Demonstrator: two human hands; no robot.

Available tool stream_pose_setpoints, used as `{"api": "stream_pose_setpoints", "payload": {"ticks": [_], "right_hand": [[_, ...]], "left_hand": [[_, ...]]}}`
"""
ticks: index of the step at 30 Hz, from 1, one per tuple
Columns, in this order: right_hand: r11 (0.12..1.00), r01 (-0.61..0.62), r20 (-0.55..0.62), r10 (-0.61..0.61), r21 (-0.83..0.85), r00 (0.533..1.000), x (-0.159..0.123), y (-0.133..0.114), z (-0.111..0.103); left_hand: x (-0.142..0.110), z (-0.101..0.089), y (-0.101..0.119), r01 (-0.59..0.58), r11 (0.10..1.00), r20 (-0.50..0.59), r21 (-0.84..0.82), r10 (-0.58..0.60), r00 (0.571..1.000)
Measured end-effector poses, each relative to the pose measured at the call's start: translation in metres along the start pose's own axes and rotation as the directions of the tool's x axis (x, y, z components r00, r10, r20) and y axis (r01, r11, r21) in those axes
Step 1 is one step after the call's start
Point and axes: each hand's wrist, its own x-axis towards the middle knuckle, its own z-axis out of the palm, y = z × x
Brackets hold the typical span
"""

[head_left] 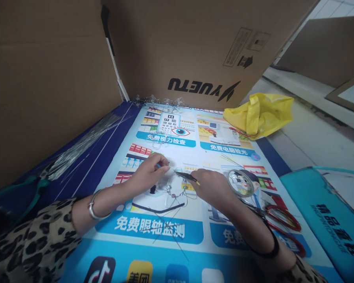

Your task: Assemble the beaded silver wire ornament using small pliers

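My left hand is closed, thumb and forefinger pinched around a thin wire whose held end is hidden. My right hand grips a pair of dark needle-nose pliers, their jaws pointing left at the wire near my left fingertips. Whether the jaws bite on it is too small to tell. Below the pliers hangs or lies a loop of thin wire with small beads. Several straight wire pieces lie crossed on the printed poster in front of me.
Red-handled scissors and a roll of clear tape lie beside my right forearm. At left are a wire bundle and a green-handled tool. Cardboard walls the back; a yellow bag and teal box stand right.
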Motion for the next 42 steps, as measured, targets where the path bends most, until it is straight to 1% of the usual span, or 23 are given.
{"api": "stream_pose_setpoints", "payload": {"ticks": [1,3,7,9,11,14,16,18,21,26,29,33,38,42], "right_hand": [[1.0,-0.021,0.017,0.021,0.001,1.0,-0.001,0.001,-0.001],[0.999,-0.054,0.042,0.054,0.005,0.998,-0.002,0.004,-0.001],[0.997,-0.067,0.045,0.066,0.029,0.997,-0.003,0.006,0.0],[0.997,-0.066,0.04,0.064,0.043,0.997,-0.004,0.007,0.001],[0.996,-0.068,0.036,0.066,0.05,0.997,-0.005,0.008,0.002],[0.996,-0.07,0.034,0.068,0.047,0.997,-0.007,0.009,0.003],[0.997,-0.065,0.034,0.063,0.047,0.997,-0.008,0.009,0.004],[0.997,-0.057,0.03,0.056,0.046,0.998,-0.01,0.01,0.004],[0.998,-0.044,0.015,0.043,0.043,0.999,-0.01,0.01,0.004],[0.999,-0.054,-0.018,0.054,0.007,0.998,-0.01,0.005,0.004],[0.998,-0.062,-0.018,0.062,-0.024,0.998,-0.01,0.002,0.005],[0.997,-0.065,-0.042,0.063,-0.037,0.997,-0.011,0.0,0.005],[0.997,-0.061,-0.063,0.059,-0.036,0.996,-0.012,0.001,0.006],[0.997,-0.065,-0.039,0.063,-0.044,0.997,-0.013,0.002,0.004]], "left_hand": [[-0.002,0.0,0.001,0.06,0.998,0.009,-0.011,-0.06,0.998],[-0.005,0.0,0.004,0.15,0.988,0.071,-0.032,-0.147,0.987],[-0.007,-0.001,0.01,0.222,0.973,0.181,-0.057,-0.208,0.961],[-0.008,-0.002,0.011,0.238,0.971,0.227,-0.002,-0.231,0.946],[-0.007,-0.004,0.01,0.241,0.965,0.265,0.1,-0.259,0.929],[-0.008,-0.006,0.006,0.22,0.947,0.282,0.236,-0.283,0.917],[-0.007,-0.008,0.004,0.171,0.937,0.281,0.305,-0.26,0.924],[-0.006,-0.008,0.002,0.084,0.933,0.292,0.35,-0.194,0.937],[-0.003,-0.006,-0.001,-0.034,0.938,0.32,0.345,-0.083,0.944],[0.003,0.002,-0.002,-0.122,0.934,0.301,0.335,0.017,0.954],[0.003,0.006,0.0,-0.133,0.936,0.284,0.325,0.037,0.958],[0.0,0.011,0.003,-0.095,0.937,0.244,0.336,0.011,0.97],[-0.002,0.017,0.0,-0.073,0.936,0.18,0.343,0.011,0.984],[-0.002,0.019,-0.003,-0.071,0.946,0.162,0.315,0.02,0.987]]}}
